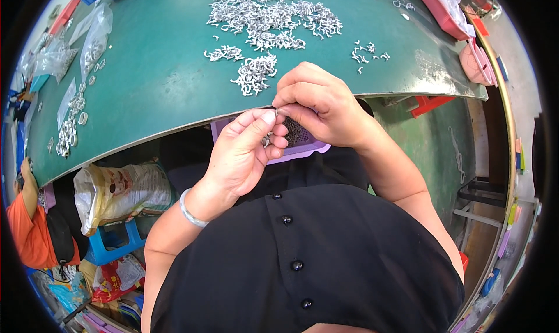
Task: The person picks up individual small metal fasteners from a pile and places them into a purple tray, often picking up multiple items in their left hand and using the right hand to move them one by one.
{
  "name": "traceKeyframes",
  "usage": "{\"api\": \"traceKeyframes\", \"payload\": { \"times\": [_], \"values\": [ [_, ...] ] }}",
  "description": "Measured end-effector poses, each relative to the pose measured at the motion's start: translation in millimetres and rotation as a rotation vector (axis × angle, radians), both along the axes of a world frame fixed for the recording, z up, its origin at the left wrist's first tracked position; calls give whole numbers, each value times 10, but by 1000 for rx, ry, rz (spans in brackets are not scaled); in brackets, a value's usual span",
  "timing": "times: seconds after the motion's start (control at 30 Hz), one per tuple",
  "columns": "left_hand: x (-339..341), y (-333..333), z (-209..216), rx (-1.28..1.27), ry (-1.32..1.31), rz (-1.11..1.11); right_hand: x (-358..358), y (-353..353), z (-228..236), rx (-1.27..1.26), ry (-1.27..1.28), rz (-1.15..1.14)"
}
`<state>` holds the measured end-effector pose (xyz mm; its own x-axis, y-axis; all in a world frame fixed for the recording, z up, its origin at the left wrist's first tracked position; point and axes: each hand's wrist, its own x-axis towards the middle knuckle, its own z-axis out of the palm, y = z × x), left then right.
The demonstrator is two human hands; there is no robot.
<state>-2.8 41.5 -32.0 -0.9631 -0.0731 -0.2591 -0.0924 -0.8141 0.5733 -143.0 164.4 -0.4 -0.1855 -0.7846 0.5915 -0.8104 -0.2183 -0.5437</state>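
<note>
My left hand [241, 144] and my right hand [326, 109] meet fingertip to fingertip over my lap, just off the table's near edge. Thumb and forefinger of each are pinched together on a tiny metal piece [277, 112], mostly covered by the fingers. Something small and greyish shows by the curled fingers of the left hand; I cannot tell whether it is held. Below the hands sits a purple plastic basket [314, 151] with small dark parts [297, 132] in it. Just beyond my fingers lies a small pile of curved silvery pieces [256, 74] on the green table [157, 82].
A large heap of similar silvery pieces [273, 18] spreads across the far table. A few lie scattered [368, 53] to the right. Rings [67, 138] and plastic bags [96, 39] lie left, near a person in an orange sleeve [26, 216]. A sack [125, 190] rests on a blue stool [116, 245].
</note>
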Motion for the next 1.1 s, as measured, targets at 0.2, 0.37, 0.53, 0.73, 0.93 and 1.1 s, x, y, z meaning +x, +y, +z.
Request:
{"api": "traceKeyframes", "payload": {
  "times": [0.2, 0.37, 0.53, 0.73, 0.93, 1.1],
  "values": [
    [2, 18, 9, -13, -30, 32, -50, 13, -10, 48, -103, 43],
    [-28, 43, 36, -54, -68, 49, -56, -43, -45, 33, 108, -4],
    [45, -36, -41, -122, -130, 66, -98, 8, -20, -6, 18, -68],
    [122, -78, -152, -92, -170, 91, -117, 33, -8, 6, 4, -135],
    [120, -52, -141, -75, -185, 67, -85, -118, -23, 40, 66, -181],
    [119, -44, -110, -72, -171, 41, -45, -185, -37, 61, 146, -222]
  ]
}}
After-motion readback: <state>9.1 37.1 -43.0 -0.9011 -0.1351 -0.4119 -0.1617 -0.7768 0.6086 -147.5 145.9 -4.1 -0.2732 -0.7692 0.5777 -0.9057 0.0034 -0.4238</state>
